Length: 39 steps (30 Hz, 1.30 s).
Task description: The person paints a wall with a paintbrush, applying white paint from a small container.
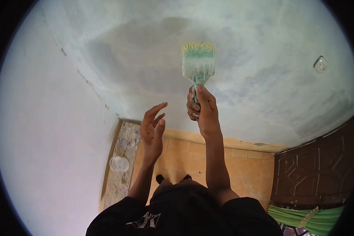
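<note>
My right hand (203, 110) is wrapped round the handle of a wide paintbrush (198, 67), which points upward in front of the wall. Pale green paint coats the bristles and the base of the brush, and the bristle tips look yellowish. Some paint marks my right fingers. To the left, my left hand (153, 128) is raised with its fingers apart and nothing in it. Behind both hands stands the wall (251, 74), with a large grey, damp-looking patch among paler areas.
A plastic container (119, 163) stands on a paint-stained wooden bench (124, 137) at the lower left. Orange tiles (240, 169) cover the floor. A dark carved wooden panel (310, 165) and a green cloth (314, 218) are at the lower right. A socket-like fitting (320, 64) sits on the wall.
</note>
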Available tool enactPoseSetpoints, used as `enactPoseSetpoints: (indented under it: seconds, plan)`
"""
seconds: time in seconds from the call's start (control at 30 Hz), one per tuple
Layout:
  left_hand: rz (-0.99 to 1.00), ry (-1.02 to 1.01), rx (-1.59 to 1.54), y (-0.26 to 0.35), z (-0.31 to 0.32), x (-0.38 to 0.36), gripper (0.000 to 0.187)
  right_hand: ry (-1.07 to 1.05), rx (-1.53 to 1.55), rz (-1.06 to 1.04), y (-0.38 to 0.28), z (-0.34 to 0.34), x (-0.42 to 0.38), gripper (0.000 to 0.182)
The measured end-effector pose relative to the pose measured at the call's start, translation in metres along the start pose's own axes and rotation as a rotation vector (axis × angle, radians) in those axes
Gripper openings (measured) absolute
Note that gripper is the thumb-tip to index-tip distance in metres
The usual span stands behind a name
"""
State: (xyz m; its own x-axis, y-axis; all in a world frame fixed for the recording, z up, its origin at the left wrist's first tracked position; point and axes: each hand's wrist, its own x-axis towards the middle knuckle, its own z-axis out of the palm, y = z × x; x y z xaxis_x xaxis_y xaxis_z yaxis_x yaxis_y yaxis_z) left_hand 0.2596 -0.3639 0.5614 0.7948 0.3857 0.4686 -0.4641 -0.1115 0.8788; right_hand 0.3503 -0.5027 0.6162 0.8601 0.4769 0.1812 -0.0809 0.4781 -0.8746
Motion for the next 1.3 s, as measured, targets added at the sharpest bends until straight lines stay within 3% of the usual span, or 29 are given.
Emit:
enactPoseSetpoints:
  seconds: [0.3, 0.6, 0.73, 0.77, 0.97, 1.3]
  plan:
    - [-0.159, 0.244, 0.115, -0.02, -0.112, -0.075, 0.032, -0.087, -0.015, 0.311, 0.093, 0.041, -0.03, 0.032]
    - [-0.218, 0.476, 0.284, 0.01, -0.221, -0.141, 0.033, -0.299, -0.106, 0.582, 0.199, 0.152, -0.069, 0.03]
    - [-0.335, 0.531, 0.272, 0.006, -0.275, -0.161, 0.031, -0.369, -0.11, 0.665, 0.24, 0.181, -0.081, 0.03]
    - [-0.289, 0.538, 0.266, 0.013, -0.263, -0.198, 0.031, -0.379, -0.116, 0.642, 0.235, 0.173, -0.12, 0.03]
    - [-0.289, 0.589, 0.288, 0.001, -0.269, -0.252, 0.029, -0.413, -0.153, 0.673, 0.258, 0.177, -0.162, 0.03]
    - [-0.428, 0.822, 0.284, -0.036, -0.305, -0.252, 0.028, -0.551, -0.252, 0.837, 0.319, 0.195, -0.114, 0.031]
